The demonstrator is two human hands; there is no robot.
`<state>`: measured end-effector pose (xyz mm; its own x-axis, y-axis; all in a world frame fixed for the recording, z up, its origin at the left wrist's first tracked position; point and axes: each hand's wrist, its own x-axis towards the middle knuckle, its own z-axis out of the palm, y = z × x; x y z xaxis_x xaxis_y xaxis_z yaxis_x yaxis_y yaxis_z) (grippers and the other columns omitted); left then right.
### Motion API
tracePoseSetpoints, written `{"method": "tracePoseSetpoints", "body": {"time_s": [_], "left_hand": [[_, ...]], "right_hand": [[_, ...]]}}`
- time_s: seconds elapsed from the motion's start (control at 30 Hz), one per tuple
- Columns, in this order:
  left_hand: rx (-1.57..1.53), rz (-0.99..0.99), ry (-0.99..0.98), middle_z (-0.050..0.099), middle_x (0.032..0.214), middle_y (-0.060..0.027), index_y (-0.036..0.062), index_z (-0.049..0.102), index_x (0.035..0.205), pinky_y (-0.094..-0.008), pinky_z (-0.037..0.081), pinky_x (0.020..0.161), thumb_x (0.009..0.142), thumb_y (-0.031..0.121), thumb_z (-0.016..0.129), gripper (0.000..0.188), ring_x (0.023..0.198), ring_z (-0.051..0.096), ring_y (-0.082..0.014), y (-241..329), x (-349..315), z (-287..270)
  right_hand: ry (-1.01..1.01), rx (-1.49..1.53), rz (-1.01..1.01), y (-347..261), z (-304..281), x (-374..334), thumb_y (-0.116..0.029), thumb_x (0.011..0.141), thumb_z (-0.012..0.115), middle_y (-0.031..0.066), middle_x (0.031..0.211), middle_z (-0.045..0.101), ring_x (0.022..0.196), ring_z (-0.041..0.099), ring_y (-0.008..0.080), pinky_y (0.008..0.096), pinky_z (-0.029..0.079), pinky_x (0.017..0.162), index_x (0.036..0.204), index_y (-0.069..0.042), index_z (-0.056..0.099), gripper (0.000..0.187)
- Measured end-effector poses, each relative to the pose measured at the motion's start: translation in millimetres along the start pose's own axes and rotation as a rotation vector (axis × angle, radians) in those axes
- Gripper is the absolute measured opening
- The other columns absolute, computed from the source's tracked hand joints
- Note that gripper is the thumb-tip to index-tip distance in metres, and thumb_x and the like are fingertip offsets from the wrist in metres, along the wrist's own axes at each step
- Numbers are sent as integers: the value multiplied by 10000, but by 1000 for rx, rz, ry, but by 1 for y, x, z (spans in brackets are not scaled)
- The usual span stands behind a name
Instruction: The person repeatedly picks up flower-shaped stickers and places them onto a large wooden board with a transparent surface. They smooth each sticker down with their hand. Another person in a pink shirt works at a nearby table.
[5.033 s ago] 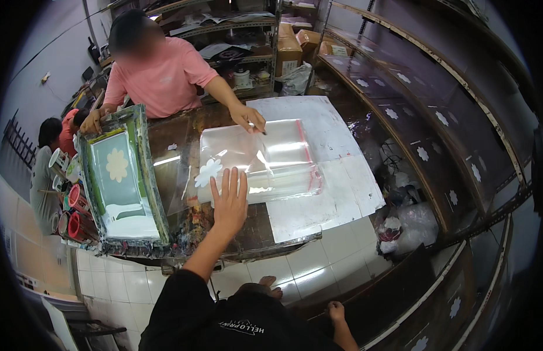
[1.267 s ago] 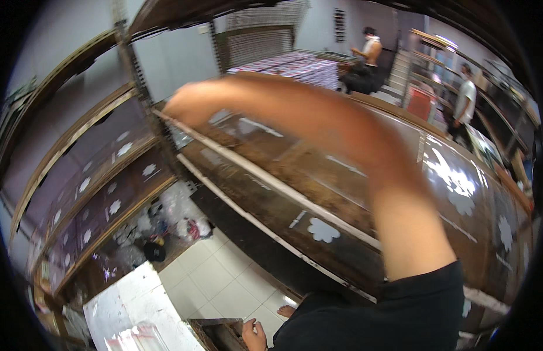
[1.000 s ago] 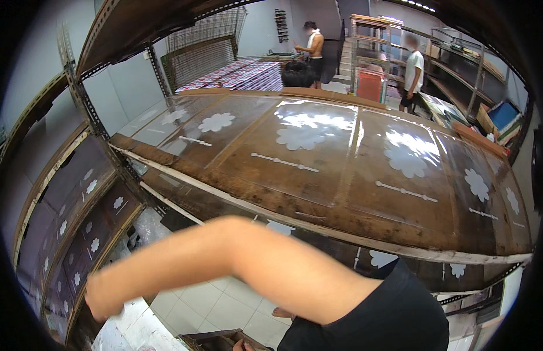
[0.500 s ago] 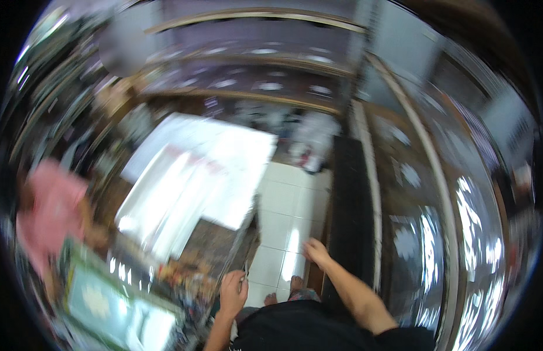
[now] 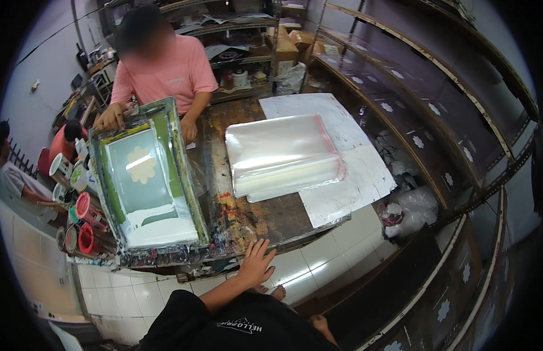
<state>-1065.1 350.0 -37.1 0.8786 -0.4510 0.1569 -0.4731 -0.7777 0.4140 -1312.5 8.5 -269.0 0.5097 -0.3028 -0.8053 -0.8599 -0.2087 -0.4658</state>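
Observation:
My left hand (image 5: 256, 264) rests at the near edge of the stained worktable (image 5: 248, 219), its fingers stretched out and holding nothing. My right hand (image 5: 319, 322) hangs low beside my body, partly hidden by my black shirt; its fingers are not clear. Left of my left hand, a screen printing frame (image 5: 177, 193) is tilted up on the table, with a pale flower shape on its mesh and white ink toward its near end. A co-worker's hand (image 5: 112, 116) grips its far edge. Beyond my left hand lies a stack of clear plastic bags (image 5: 277, 146) with red-edged tops.
White sheets (image 5: 336, 199) lie under and beside the bags. Ink tubs (image 5: 90, 210) crowd the table's left side. A co-worker in a pink shirt (image 5: 163, 70) stands across the table. Drying racks (image 5: 409, 126) holding flower-printed sheets line the right. A bundle of clear plastic (image 5: 417, 207) sits on the floor.
My view has swung left, bringing the table and co-worker toward the middle. My left hand has gone from curled fingers to stretched ones at the table edge. The printing frame is now tilted up.

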Motion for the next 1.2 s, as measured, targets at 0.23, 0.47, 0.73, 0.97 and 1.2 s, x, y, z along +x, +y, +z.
{"method": "tracePoseSetpoints", "body": {"time_s": [0.23,0.47,0.73,0.97,1.2], "left_hand": [[-255,-110,85,475,1397,-238,29,556,1320,-527,340,1111,852,219,707,527,1319,436,-411,-6,16,4],[160,-28,550,451,1419,-238,16,515,1357,-570,328,1107,812,149,718,596,1326,424,-430,17,95,-87],[699,-25,444,473,1440,-184,16,492,1379,-614,211,1164,840,174,662,586,1339,435,-361,-34,220,-104],[561,219,354,590,1315,-157,-14,618,1206,-617,286,1125,841,126,588,392,1215,543,-300,2,233,-58],[433,483,226,586,1338,-164,-29,615,1213,-638,290,1111,846,126,573,400,1230,533,-322,91,174,-34]], "right_hand": [[92,273,-202,-77,-59,64,-117,951,594,85,832,654,701,647,169,313,521,607,1039,6,615,153],[19,270,-244,-74,-60,75,-138,926,631,69,841,669,709,636,139,306,524,657,984,0,643,150],[54,97,-159,2,-45,96,-180,909,670,105,917,705,776,662,177,328,545,727,1053,14,671,242],[65,267,-216,-64,-60,33,-226,995,618,63,860,651,754,631,158,306,517,644,1018,-19,618,209],[-493,1075,-767,-338,-126,-112,-379,1009,570,157,1486,385,1285,501,325,460,459,1034,1489,-95,325,610]]}}
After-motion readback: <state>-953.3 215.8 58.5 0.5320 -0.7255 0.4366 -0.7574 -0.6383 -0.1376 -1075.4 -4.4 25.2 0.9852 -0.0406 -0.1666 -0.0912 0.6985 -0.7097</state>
